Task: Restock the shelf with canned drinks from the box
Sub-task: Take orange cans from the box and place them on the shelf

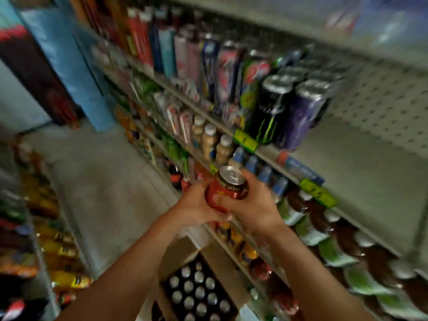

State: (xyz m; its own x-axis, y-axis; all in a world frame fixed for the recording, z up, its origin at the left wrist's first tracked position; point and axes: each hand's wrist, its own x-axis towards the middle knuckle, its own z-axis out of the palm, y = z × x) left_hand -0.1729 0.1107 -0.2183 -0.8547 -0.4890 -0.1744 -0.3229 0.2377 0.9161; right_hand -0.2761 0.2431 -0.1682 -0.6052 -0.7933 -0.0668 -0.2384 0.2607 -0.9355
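Note:
A red can (225,189) with a silver top sits upright between both hands, in front of the shelving. My left hand (196,206) cups its left side and bottom. My right hand (252,202) wraps its right side, thumb across the front. Below my arms an open cardboard box (176,258) holds several cans (196,290) seen from the top. The grey shelf (361,167) at upper right has a bare stretch beside black and purple tall cans (287,112).
Stocked shelves run along the right: bottles with white caps (209,137), green-labelled dark bottles (342,242), tall cans higher up. Yellow price tags (317,192) line the shelf edge. Another rack of drinks (34,228) stands at left across a grey aisle floor (104,181).

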